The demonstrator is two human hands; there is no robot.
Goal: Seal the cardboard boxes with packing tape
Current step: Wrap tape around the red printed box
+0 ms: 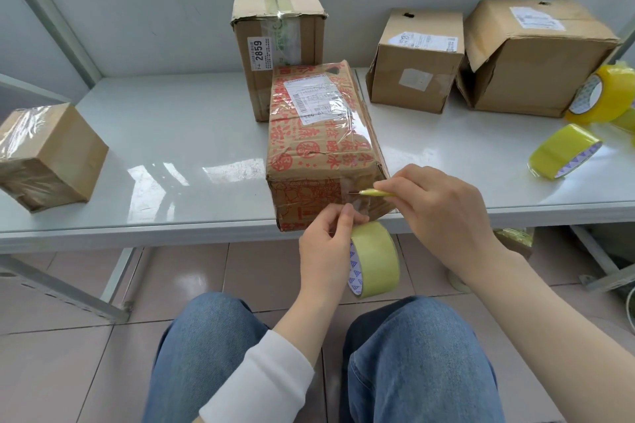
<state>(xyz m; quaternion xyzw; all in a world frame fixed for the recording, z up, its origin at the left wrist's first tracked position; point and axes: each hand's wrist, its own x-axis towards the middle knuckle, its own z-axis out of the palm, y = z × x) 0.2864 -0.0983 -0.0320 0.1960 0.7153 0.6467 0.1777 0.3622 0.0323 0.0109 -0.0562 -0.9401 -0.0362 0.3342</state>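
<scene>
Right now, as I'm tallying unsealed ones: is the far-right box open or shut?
Open: on the far-right box, a flap stands away at the left corner, showing a dark gap.

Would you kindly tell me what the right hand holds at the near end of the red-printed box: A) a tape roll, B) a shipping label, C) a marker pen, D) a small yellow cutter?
D: the right hand pinches a small yellow cutter, tip against the end face of the red-printed box; the tape roll is in the left hand.
</scene>
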